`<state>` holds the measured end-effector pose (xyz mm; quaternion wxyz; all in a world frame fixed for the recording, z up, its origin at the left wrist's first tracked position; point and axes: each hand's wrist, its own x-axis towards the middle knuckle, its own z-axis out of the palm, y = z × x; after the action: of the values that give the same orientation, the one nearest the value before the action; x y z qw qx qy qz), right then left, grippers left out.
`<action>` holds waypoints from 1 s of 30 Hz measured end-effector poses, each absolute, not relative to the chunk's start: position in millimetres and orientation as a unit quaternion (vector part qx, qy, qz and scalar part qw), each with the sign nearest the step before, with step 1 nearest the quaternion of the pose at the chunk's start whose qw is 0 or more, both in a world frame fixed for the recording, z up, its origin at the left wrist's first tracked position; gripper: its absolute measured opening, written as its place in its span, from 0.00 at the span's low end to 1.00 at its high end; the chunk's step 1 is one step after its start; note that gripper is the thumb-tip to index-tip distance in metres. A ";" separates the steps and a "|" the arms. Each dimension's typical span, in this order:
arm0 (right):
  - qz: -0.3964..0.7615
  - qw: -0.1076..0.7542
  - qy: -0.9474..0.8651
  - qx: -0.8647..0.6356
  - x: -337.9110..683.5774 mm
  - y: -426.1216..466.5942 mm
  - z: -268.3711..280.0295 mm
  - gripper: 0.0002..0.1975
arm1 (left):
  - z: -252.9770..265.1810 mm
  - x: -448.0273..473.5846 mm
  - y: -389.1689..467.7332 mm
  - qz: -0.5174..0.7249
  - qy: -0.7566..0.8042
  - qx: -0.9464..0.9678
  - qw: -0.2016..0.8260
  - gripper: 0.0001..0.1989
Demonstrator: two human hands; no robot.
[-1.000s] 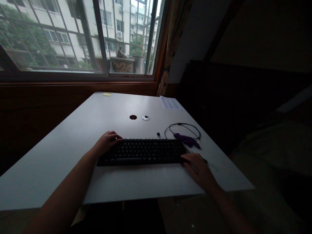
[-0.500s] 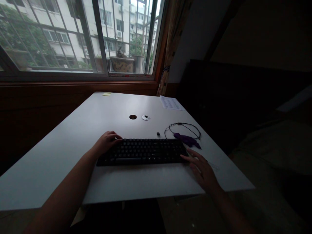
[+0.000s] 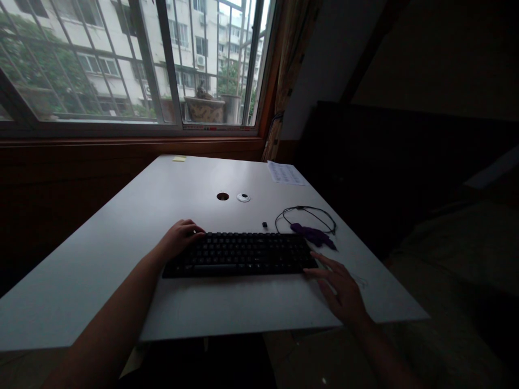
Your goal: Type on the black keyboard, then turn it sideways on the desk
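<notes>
Left hand [image 3: 178,240] has its fingers curled loosely over the top left corner of the black keyboard [image 3: 241,254], while the right hand [image 3: 343,289] lies flat on the desk [image 3: 121,227] with fingers spread and empty, tips just off the keyboard's right end. The keyboard sits toward the desk's near edge, right of middle. Beyond its right end there's a purple object [image 3: 314,236] and looped black cable [image 3: 306,213], so I'd keep the keyboard level and steer clear of them.
</notes>
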<state>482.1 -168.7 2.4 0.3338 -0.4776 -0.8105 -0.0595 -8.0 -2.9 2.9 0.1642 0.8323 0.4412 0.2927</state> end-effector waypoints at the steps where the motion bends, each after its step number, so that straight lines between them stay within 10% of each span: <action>1: -0.062 0.328 -0.808 -0.485 481.7 -168.4 2.9 0.17 | 2.6 -8.1 -2.7 0.291 0.441 0.833 0.164 0.19; 30: -0.059 0.325 -0.809 -0.486 480.2 -170.2 2.5 0.16 | 3.6 -8.3 -3.5 0.289 0.443 0.830 0.179 0.17</action>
<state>480.2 -170.2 2.5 0.3250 -0.4862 -0.8090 -0.0593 -8.3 -3.5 3.6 0.1786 0.8296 0.4434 0.2886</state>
